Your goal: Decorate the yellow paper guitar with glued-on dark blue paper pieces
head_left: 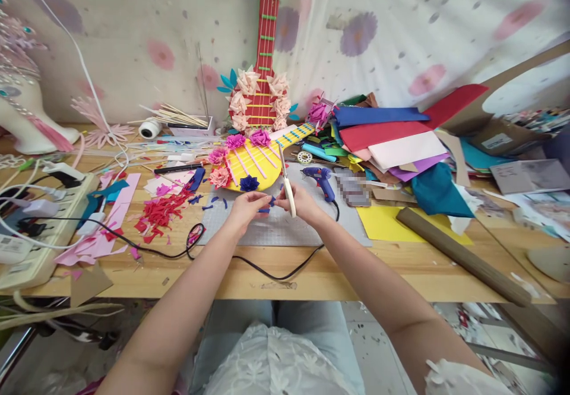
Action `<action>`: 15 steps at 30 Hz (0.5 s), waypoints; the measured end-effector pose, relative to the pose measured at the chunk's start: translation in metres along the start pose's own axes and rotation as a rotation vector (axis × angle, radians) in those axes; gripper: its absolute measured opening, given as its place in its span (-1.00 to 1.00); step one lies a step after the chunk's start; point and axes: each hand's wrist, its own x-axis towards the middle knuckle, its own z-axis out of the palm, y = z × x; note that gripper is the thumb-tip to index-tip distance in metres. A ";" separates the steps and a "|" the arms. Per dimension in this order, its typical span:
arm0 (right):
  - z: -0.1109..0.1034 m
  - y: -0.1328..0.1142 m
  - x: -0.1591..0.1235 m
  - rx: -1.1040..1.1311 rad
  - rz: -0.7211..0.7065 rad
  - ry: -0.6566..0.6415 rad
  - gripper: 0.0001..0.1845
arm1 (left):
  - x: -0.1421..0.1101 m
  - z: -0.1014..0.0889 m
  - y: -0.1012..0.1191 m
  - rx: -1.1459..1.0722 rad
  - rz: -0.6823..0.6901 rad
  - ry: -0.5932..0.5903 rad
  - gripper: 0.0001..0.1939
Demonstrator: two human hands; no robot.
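My left hand (pixel 250 209) is closed in a pinch on a small piece of dark blue paper (pixel 272 201). Hooked on my right hand (pixel 303 204) is a pair of scissors (pixel 289 196) with white handles, its blades pointing up and away from me. The right fingertips meet the same blue piece, close to the left ones. Just beyond my hands lies a yellow paper guitar (pixel 258 166) with pink strips and paper flowers, among them a dark blue flower (pixel 249 183). A blue glue gun (pixel 319 182) rests right of my right hand.
A grey cutting mat (pixel 249 237) lies under my hands, and a black cord (pixel 285 277) loops across the table front. Red paper scraps (pixel 162 214) and a power strip (pixel 48 228) are at left. Stacked coloured paper (pixel 383 136) and a brown roll (pixel 463 255) occupy the right.
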 end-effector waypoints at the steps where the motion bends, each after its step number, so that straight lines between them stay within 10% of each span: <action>1: -0.002 0.000 0.001 0.002 0.006 0.004 -0.56 | 0.000 0.002 0.004 0.033 0.024 -0.005 -0.72; 15: -0.026 0.012 0.015 -0.199 -0.041 0.287 -0.63 | 0.077 0.018 0.080 1.007 0.311 0.057 -0.65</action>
